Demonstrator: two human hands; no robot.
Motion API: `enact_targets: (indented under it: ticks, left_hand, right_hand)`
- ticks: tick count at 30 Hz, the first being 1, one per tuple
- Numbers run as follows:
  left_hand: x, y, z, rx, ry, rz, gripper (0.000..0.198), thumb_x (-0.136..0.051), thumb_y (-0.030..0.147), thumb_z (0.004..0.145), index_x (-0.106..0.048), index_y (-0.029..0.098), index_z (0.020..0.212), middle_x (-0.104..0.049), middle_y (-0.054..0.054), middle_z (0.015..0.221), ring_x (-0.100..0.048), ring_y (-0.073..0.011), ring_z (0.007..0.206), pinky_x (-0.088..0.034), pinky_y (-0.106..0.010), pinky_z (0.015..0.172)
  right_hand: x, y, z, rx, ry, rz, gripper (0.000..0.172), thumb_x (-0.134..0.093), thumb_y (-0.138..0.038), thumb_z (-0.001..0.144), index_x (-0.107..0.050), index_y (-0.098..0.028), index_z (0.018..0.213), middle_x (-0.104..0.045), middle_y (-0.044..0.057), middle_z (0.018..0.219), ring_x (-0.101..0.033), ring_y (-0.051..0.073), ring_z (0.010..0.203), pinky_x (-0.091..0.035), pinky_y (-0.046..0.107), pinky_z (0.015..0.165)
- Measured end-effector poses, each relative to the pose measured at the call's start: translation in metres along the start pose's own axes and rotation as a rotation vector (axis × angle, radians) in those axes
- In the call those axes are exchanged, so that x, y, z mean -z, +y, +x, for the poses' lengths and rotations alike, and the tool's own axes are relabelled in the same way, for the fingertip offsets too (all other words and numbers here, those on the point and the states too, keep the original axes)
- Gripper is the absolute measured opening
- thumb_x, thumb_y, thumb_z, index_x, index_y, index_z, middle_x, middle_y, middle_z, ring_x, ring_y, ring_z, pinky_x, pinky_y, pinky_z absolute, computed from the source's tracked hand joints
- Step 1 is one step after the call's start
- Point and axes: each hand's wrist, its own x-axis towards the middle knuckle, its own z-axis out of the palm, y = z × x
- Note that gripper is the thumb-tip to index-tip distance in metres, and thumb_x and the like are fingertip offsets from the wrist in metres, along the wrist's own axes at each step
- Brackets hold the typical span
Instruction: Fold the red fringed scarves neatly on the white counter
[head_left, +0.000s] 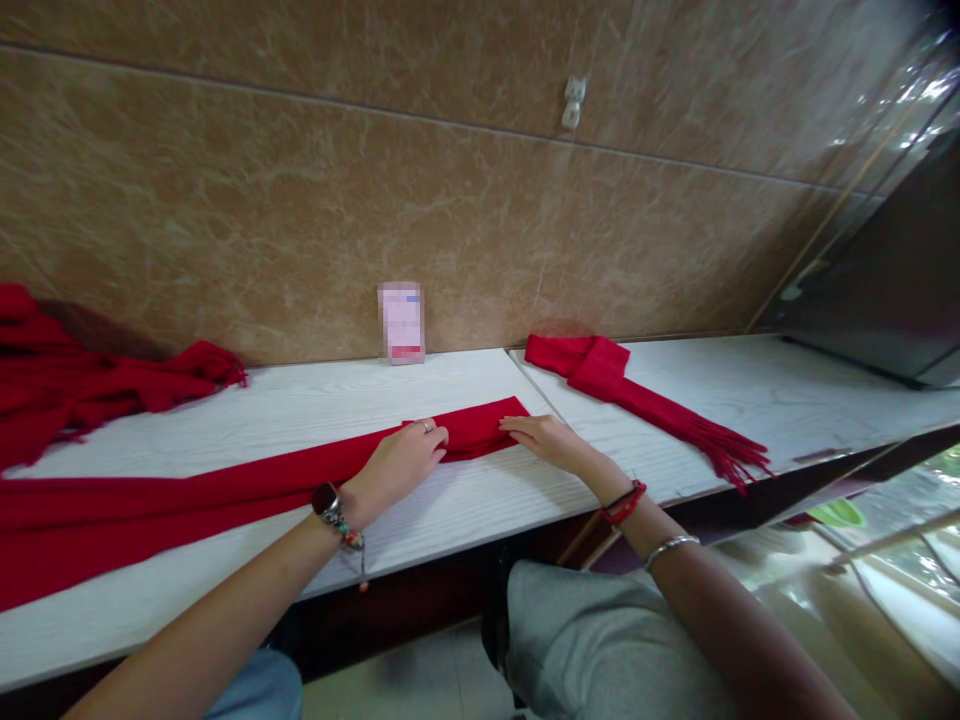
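Note:
A long red scarf (262, 480) lies lengthwise on the white table, its right end folded over into a flat layer. My left hand (409, 462) has its fingers curled closed on the scarf at the edge of the folded part, with a ring on one finger. At the scarf's right end, my right hand (551, 440) rests with fingers stretched out, the tips touching the cloth. To the right of that hand lies a second red scarf (600, 368), folded at one end, its fringed tail reaching toward the table's front edge.
A heap of red fringed cloth (45, 370) sits at the far left. A small pink-and-white card or box (403, 322), blurred, stands against the brown marbled wall (300, 200). A large dark object (885, 270) occupies the table's right end. The white table (472, 510) has a seam.

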Motion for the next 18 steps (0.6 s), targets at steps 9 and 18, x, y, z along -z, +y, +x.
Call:
enact_targets:
  ticks: [9, 18]
  left_hand:
    - [0.008, 0.003, 0.004, -0.076, 0.054, 0.255, 0.019, -0.042, 0.007, 0.085, -0.052, 0.015, 0.098, -0.055, -0.008, 0.097, -0.052, -0.0204, 0.093, -0.046, -0.03, 0.074]
    - [0.006, -0.004, 0.002, -0.142, -0.075, 0.113, 0.028, -0.038, 0.002, 0.082, -0.056, 0.017, 0.097, -0.057, -0.007, 0.096, -0.056, -0.018, 0.086, -0.047, -0.028, 0.069]
  right_hand:
    - [0.001, 0.009, 0.001, 0.011, -0.019, -0.115, 0.03, -0.043, -0.009, 0.084, -0.061, -0.016, 0.106, -0.064, 0.008, 0.109, -0.061, 0.019, 0.098, -0.046, 0.031, 0.088]
    - [0.008, 0.002, -0.009, 0.043, -0.016, -0.07, 0.03, -0.046, -0.008, 0.08, -0.064, -0.015, 0.102, -0.063, 0.01, 0.112, -0.058, 0.02, 0.102, -0.045, 0.033, 0.091]
